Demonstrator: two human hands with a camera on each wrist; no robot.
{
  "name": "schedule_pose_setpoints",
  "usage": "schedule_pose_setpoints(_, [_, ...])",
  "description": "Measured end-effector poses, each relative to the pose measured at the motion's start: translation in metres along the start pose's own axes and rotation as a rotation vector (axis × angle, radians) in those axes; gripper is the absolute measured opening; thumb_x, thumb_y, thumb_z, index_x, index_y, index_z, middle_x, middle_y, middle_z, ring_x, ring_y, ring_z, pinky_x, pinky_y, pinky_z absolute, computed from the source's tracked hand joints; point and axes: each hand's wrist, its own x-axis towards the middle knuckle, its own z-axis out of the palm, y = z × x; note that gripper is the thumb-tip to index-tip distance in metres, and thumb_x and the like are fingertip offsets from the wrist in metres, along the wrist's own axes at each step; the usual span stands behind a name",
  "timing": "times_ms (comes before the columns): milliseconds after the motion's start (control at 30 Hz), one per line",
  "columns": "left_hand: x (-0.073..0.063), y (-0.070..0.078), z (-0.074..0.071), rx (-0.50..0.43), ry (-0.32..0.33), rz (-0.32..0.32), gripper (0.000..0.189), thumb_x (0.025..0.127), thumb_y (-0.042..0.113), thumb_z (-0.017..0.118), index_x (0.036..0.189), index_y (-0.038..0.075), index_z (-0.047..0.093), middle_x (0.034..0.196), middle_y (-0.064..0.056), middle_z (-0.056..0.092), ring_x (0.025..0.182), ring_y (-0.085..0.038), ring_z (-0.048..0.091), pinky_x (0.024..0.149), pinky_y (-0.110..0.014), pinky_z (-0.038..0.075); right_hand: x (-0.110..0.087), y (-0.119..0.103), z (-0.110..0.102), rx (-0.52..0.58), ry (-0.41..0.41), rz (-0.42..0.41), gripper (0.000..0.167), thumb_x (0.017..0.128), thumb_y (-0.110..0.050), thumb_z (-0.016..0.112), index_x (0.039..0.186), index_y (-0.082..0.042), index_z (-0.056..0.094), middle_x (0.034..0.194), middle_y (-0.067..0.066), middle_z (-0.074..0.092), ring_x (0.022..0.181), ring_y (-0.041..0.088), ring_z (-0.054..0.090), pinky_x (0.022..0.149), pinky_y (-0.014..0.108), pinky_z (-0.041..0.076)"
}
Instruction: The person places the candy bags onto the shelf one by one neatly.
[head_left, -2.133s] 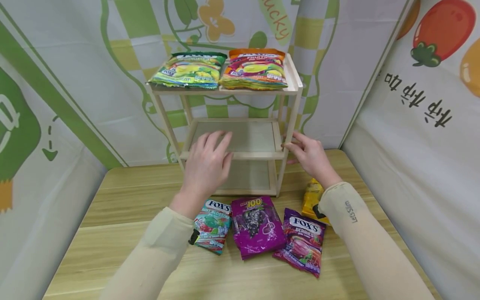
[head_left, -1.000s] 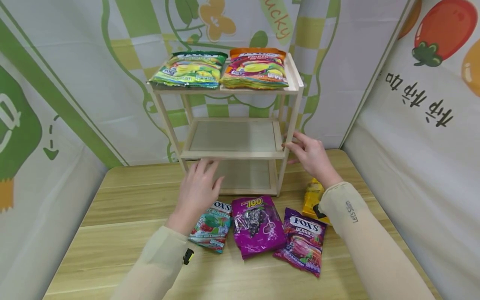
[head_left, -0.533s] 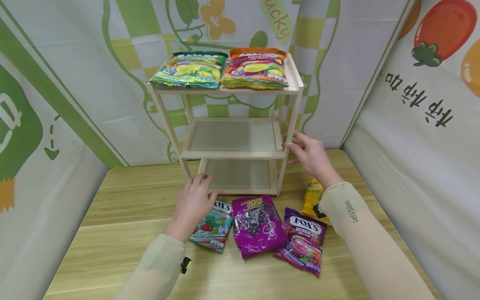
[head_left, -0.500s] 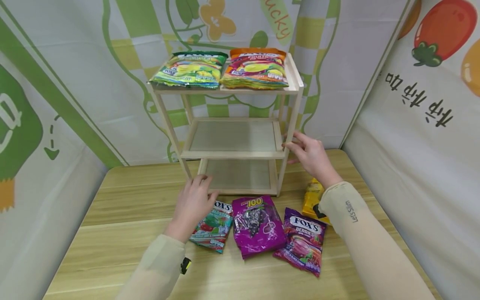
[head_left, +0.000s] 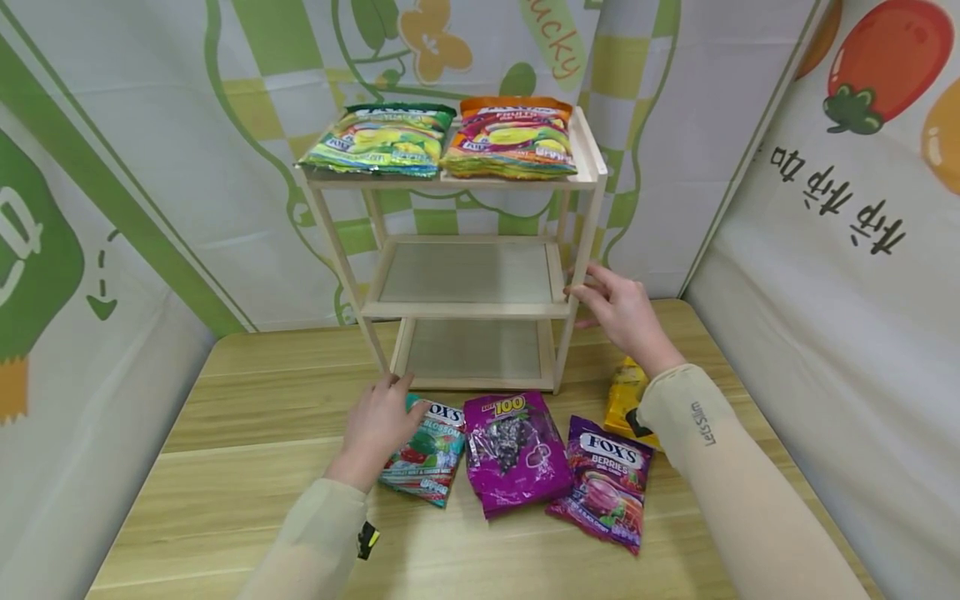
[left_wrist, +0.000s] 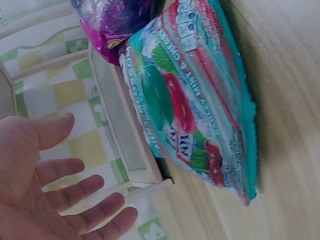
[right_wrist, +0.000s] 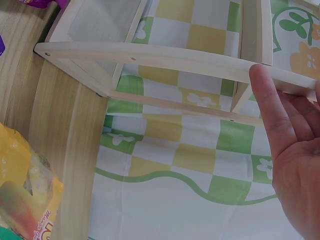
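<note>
In the head view, my left hand (head_left: 377, 427) hovers over the left edge of a teal Fox's mint candy bag (head_left: 431, 454). The left wrist view shows its fingers spread and apart from the bag, with a gap between. My right hand (head_left: 626, 315) holds the right front post of a small three-tier wooden shelf (head_left: 465, 310); in the right wrist view its thumb lies against the post and the other fingers curl behind. A purple grape candy bag (head_left: 517, 458) and a purple Fox's Berries bag (head_left: 606, 487) lie to the right of the teal one.
On the top tier sit a green candy bag (head_left: 378, 140) and an orange-red Fox's Fruits bag (head_left: 510, 137). A yellow bag (head_left: 626, 396) lies partly hidden under my right forearm. Printed cloth walls (head_left: 817, 333) enclose the wooden table (head_left: 247, 467) on three sides.
My left hand has dropped from in front of the middle tier to the teal bag beside the shelf's foot. The right hand keeps its hold on the post.
</note>
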Motion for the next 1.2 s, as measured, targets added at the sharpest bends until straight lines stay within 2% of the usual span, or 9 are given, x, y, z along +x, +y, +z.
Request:
schedule_pose_setpoints(167, [-0.001, -0.006, 0.007, -0.013, -0.038, -0.049, 0.066, 0.1, 0.04, 0.064, 0.151, 0.002, 0.046, 0.15, -0.029, 0.046, 0.131, -0.053, 0.048, 0.101, -0.07, 0.047, 0.0, 0.0, 0.0, 0.002, 0.0, 0.003, 0.046, 0.109, -0.022, 0.051, 0.152, -0.007, 0.046, 0.133, 0.02, 0.066, 0.086, 0.039, 0.075, 0.072, 0.031, 0.064])
schedule_pose_setpoints(300, [-0.002, -0.01, 0.013, -0.006, -0.057, -0.08, 0.069, 0.098, 0.04, 0.066, 0.15, -0.001, 0.046, 0.148, -0.031, 0.047, 0.127, -0.055, 0.051, 0.1, -0.068, 0.048, 0.0, 0.0, 0.0, 0.002, -0.001, 0.004, 0.045, 0.109, -0.022, 0.051, 0.152, -0.008, 0.046, 0.133, 0.02, 0.066, 0.085, 0.037, 0.075, 0.072, 0.032, 0.064])
schedule_pose_setpoints(500, [-0.005, -0.013, 0.018, -0.016, -0.112, -0.149, 0.075, 0.096, 0.042, 0.07, 0.151, 0.0, 0.044, 0.144, -0.032, 0.048, 0.121, -0.055, 0.054, 0.091, -0.069, 0.052, 0.0, 0.0, 0.0, -0.002, -0.005, 0.01, 0.046, 0.109, -0.023, 0.051, 0.152, -0.008, 0.045, 0.134, 0.02, 0.065, 0.086, 0.041, 0.075, 0.076, 0.036, 0.064])
schedule_pose_setpoints(667, [-0.007, -0.016, 0.023, -0.043, -0.158, -0.191, 0.078, 0.094, 0.042, 0.071, 0.152, -0.002, 0.042, 0.142, -0.033, 0.049, 0.121, -0.054, 0.054, 0.091, -0.068, 0.052, -0.001, 0.0, 0.0, -0.006, -0.003, 0.009, 0.046, 0.109, -0.023, 0.05, 0.152, -0.007, 0.046, 0.134, 0.02, 0.065, 0.085, 0.04, 0.075, 0.076, 0.037, 0.064])
schedule_pose_setpoints(833, [-0.009, -0.018, 0.027, -0.058, -0.196, -0.247, 0.072, 0.093, 0.042, 0.072, 0.143, -0.005, 0.049, 0.13, -0.029, 0.059, 0.104, -0.044, 0.064, 0.079, -0.06, 0.057, -0.001, -0.001, 0.0, -0.002, 0.001, 0.001, 0.044, 0.109, -0.022, 0.051, 0.151, -0.008, 0.047, 0.134, 0.02, 0.065, 0.084, 0.038, 0.076, 0.075, 0.035, 0.064])
schedule_pose_setpoints(1000, [-0.009, -0.019, 0.03, -0.049, -0.216, -0.264, 0.068, 0.093, 0.043, 0.072, 0.137, -0.006, 0.053, 0.127, -0.029, 0.06, 0.096, -0.04, 0.065, 0.075, -0.057, 0.058, 0.0, -0.001, 0.0, 0.003, 0.003, -0.002, 0.044, 0.109, -0.023, 0.051, 0.151, -0.008, 0.048, 0.134, 0.02, 0.065, 0.085, 0.039, 0.075, 0.075, 0.036, 0.064])
schedule_pose_setpoints(1200, [-0.01, -0.023, 0.036, -0.013, -0.231, -0.264, 0.071, 0.094, 0.048, 0.07, 0.136, -0.008, 0.055, 0.131, -0.031, 0.058, 0.103, -0.046, 0.064, 0.076, -0.059, 0.058, 0.0, -0.001, 0.001, 0.01, 0.003, 0.012, 0.045, 0.109, -0.023, 0.051, 0.152, -0.01, 0.046, 0.135, 0.02, 0.065, 0.081, 0.034, 0.076, 0.074, 0.036, 0.064])
